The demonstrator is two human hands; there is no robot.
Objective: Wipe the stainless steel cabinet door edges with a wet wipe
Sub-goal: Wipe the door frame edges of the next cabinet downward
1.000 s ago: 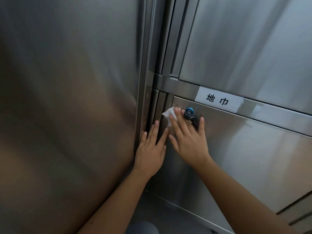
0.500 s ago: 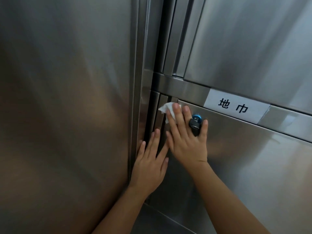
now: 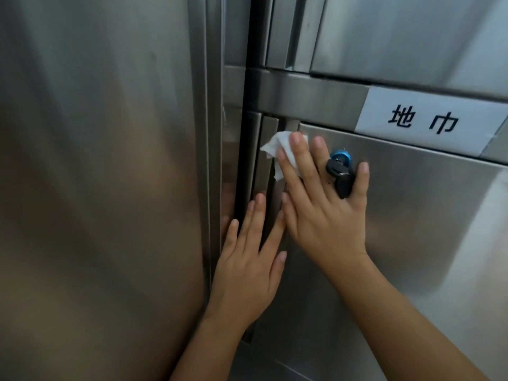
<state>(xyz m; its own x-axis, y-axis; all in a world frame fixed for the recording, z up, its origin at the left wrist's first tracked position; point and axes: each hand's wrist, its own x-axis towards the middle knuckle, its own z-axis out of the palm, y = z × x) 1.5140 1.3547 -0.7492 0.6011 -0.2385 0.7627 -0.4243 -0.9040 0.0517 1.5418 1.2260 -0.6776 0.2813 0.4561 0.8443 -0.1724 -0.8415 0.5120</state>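
The right hand [image 3: 324, 210] lies flat with fingers spread and presses the wet wipe [image 3: 280, 151] on the upper left edge of the cabinet door [image 3: 426, 221], at 11 o'clock from the knuckles. The left hand [image 3: 247, 265], fingers straight, rests flat at 7 o'clock from it.

white label [image 3: 428, 123] reading "地巾" in black characters, stuck on steel cabinet rail [image 3: 310, 97] above lower door

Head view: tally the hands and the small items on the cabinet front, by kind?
hands: 2 (left hand, right hand)
wet wipe: 1
blue lock: 1
key bunch: 1
white label: 1
Total: 6
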